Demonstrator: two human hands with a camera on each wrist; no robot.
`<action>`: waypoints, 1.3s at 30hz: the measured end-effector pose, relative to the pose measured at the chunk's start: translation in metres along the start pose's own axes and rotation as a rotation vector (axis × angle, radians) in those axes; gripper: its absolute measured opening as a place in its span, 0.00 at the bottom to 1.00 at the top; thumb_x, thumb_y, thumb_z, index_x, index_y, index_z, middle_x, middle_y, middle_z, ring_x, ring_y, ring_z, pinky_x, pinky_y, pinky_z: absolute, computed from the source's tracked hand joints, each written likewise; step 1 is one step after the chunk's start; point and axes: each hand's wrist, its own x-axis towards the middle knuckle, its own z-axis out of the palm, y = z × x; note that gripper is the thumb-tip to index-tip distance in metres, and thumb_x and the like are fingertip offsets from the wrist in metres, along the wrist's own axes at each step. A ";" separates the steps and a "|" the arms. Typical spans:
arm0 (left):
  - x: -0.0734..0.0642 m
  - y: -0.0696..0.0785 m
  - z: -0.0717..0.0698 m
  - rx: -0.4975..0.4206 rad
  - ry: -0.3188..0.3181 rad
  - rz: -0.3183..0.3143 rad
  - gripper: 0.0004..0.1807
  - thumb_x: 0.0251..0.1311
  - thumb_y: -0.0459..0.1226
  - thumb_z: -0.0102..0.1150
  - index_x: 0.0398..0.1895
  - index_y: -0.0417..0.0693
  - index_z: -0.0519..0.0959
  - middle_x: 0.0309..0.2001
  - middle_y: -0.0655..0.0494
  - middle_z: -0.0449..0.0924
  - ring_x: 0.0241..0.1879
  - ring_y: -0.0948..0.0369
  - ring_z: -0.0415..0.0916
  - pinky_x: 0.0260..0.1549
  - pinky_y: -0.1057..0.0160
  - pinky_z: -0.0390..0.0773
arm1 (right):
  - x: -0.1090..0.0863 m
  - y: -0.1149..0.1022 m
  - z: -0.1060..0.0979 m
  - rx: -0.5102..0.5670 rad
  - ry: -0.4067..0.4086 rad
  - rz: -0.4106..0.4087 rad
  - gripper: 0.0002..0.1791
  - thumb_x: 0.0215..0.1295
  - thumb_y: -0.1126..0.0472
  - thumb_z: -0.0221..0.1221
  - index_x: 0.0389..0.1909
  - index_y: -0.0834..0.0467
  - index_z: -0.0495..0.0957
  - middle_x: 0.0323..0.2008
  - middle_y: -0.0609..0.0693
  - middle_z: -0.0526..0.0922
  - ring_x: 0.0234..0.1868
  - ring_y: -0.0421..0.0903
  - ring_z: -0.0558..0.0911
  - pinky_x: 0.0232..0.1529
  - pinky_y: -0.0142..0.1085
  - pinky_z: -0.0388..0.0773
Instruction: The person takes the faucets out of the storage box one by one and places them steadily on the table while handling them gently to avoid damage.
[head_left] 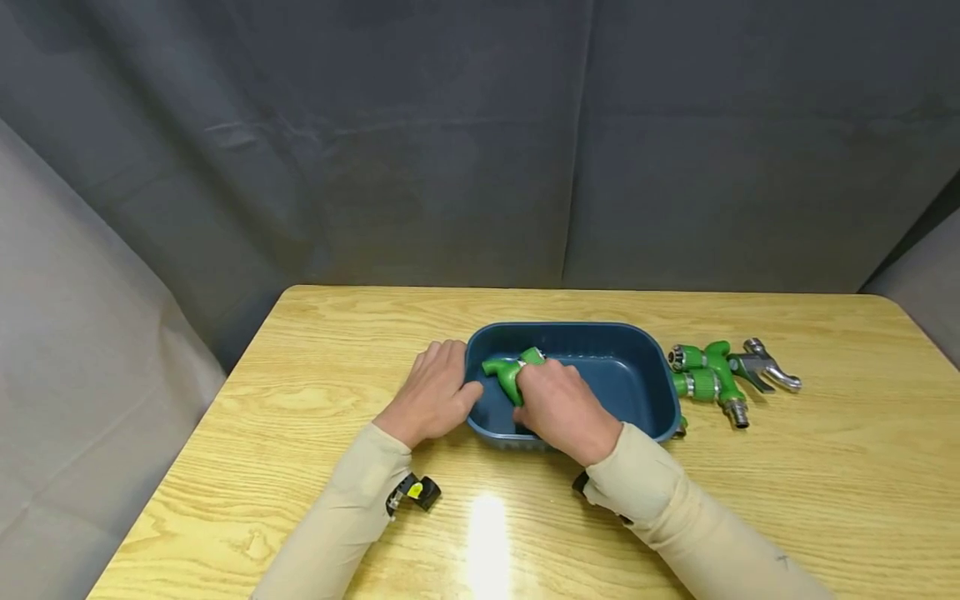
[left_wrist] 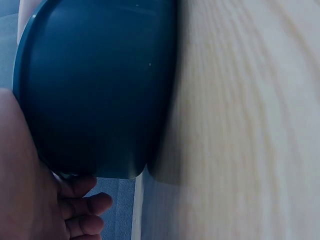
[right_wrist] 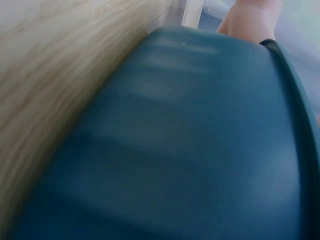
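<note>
In the head view a dark blue plastic basin (head_left: pixel 622 392) stands on the table. My left hand (head_left: pixel 435 392) grips its left end, with the thumb over the rim and the fingers around the outside. The left wrist view shows the fingertips (left_wrist: pixel 90 205) bent beside the basin wall (left_wrist: pixel 100 90). Reaching into the left half of the basin, my right hand (head_left: pixel 562 404) holds a green tap-shaped hose fitting (head_left: pixel 508 377). The palm side and part of the fitting are hidden. The right wrist view is filled mostly by the basin's outer side (right_wrist: pixel 175 130).
Right of the basin lie green hose fittings with metal ends (head_left: pixel 722 375), partly against its wall. A silver lever-handled nozzle (head_left: pixel 772 367) lies beyond them. The wooden table (head_left: pixel 847 492) ends at a dark grey curtain (head_left: pixel 450 167) behind.
</note>
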 end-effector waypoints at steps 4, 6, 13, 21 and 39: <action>0.001 0.000 0.000 0.000 0.003 -0.007 0.22 0.65 0.45 0.46 0.56 0.40 0.70 0.44 0.50 0.71 0.44 0.54 0.61 0.46 0.57 0.61 | -0.004 0.006 -0.005 0.006 -0.009 0.005 0.11 0.53 0.66 0.75 0.26 0.61 0.81 0.20 0.51 0.77 0.20 0.46 0.76 0.24 0.40 0.78; 0.001 0.000 0.000 -0.004 0.000 -0.009 0.22 0.65 0.44 0.46 0.55 0.39 0.70 0.43 0.51 0.70 0.44 0.54 0.61 0.46 0.57 0.61 | -0.007 0.009 -0.007 0.010 -0.009 -0.006 0.09 0.54 0.67 0.74 0.27 0.61 0.81 0.20 0.52 0.78 0.20 0.45 0.76 0.24 0.39 0.77; 0.001 -0.001 0.001 -0.011 0.010 -0.008 0.20 0.64 0.44 0.46 0.53 0.39 0.71 0.42 0.51 0.70 0.43 0.54 0.60 0.46 0.58 0.61 | -0.013 0.020 -0.010 0.020 -0.022 -0.042 0.05 0.58 0.72 0.66 0.28 0.60 0.83 0.20 0.49 0.76 0.18 0.42 0.72 0.22 0.35 0.68; 0.001 -0.001 0.002 -0.009 0.010 -0.013 0.22 0.64 0.44 0.46 0.55 0.40 0.71 0.43 0.51 0.70 0.43 0.54 0.60 0.47 0.58 0.61 | -0.015 0.028 -0.009 0.030 -0.024 -0.059 0.08 0.60 0.74 0.61 0.31 0.60 0.85 0.18 0.47 0.73 0.17 0.40 0.67 0.20 0.32 0.63; 0.001 0.000 0.003 -0.012 0.009 -0.012 0.21 0.64 0.44 0.45 0.54 0.40 0.71 0.43 0.51 0.70 0.44 0.54 0.60 0.49 0.57 0.61 | -0.012 0.034 -0.004 0.002 0.000 -0.077 0.11 0.52 0.63 0.76 0.35 0.59 0.87 0.29 0.51 0.87 0.25 0.42 0.82 0.25 0.38 0.76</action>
